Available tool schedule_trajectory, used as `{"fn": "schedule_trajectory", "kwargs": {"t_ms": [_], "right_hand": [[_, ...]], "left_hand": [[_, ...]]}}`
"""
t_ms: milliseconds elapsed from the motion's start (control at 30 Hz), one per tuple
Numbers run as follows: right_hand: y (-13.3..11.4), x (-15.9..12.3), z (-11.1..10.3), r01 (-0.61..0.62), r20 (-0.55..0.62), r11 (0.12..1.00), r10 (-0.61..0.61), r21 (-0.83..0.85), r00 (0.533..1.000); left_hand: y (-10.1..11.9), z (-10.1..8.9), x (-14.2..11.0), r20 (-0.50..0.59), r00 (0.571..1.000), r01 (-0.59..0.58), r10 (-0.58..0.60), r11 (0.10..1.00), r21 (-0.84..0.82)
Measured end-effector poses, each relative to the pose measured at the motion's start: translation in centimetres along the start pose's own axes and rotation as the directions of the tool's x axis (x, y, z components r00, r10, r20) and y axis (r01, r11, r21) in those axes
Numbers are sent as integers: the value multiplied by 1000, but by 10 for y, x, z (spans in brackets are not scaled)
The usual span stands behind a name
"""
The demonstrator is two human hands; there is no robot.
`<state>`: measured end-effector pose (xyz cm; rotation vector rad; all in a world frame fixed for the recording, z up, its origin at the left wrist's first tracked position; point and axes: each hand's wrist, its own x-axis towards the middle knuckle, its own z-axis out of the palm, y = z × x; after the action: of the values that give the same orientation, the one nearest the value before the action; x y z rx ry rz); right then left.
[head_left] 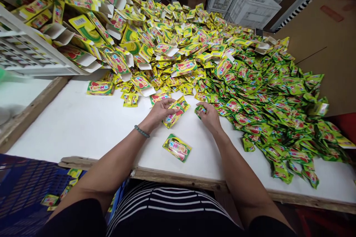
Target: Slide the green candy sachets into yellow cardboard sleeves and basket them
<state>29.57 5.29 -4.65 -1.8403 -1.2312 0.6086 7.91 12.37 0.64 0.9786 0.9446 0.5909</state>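
My left hand (161, 112), with a beaded bracelet (142, 131) at the wrist, grips a small yellow candy box (175, 114) tilted above the white table. To its right, my right hand (209, 115) has its fingers closed on a green candy packet (200, 110). Nearer to me, a green and yellow box (177, 148) lies flat on the table between my forearms. Just behind my left hand another box (160, 97) is partly hidden by the fingers. Green candy packets (244, 118) are heaped right of my right hand.
Yellow packets and open boxes (122, 61) pile up at the back left, spilling from a white crate (36, 52). Left of the table front stands a blue basket (22, 185) holding several boxes. A wooden strip (178, 177) edges the table. White crates (250, 9) are stacked behind.
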Motion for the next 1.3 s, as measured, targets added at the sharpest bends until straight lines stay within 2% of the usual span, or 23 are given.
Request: {"fn": "schedule_trajectory", "kwargs": {"t_ms": [67,100,133,200,267,333,433,567,667,833,933,1000,1067,1133,1300], "right_hand": [[2,2,-2,-19,-96,997,12,-72,995],[1,3,-3,-33,-117,998,26,-54,993],[0,3,-4,-34,-120,999,34,4,992],[-6,2,-4,-18,-118,973,47,229,992],[-16,-1,-1,8,-106,880,49,475,993],[-25,-4,4,19,-90,824,39,566,995],[-36,-10,11,41,-94,881,4,472,996],[-41,-16,11,150,-205,950,-95,273,974],[-45,-20,6,217,-239,961,-173,174,956],[-58,-28,5,262,-215,962,-241,77,947],[-62,-30,7,235,-185,960,-205,155,961],[-61,-29,5,172,-102,943,-149,284,984],[-58,-26,2,88,-23,900,-86,428,996],[-55,-23,-2,32,-7,856,-33,516,999],[-54,-22,-6,18,4,865,-23,502,1000]], "left_hand": [[-1,-1,0,-2,1000,-21,21,999,26],[-1,-1,0,-9,1000,-30,30,999,44],[-2,-1,0,-16,999,-36,37,997,63],[-3,0,-1,-10,999,-35,37,994,100],[-4,3,-2,36,999,-26,22,992,119],[-5,7,-5,109,994,-16,4,994,107],[-3,13,-9,180,984,-19,6,997,69],[2,14,-11,241,970,-10,1,999,37],[4,11,-11,282,959,8,-13,1000,18],[2,8,-10,312,949,43,-41,999,0],[0,10,-9,255,967,34,-20,998,-50],[-1,12,-9,217,976,16,-6,999,-45],[-1,13,-10,217,976,-8,12,1000,-17],[0,13,-12,242,969,-46,45,999,1],[1,15,-15,255,960,-126,115,992,27]]}}
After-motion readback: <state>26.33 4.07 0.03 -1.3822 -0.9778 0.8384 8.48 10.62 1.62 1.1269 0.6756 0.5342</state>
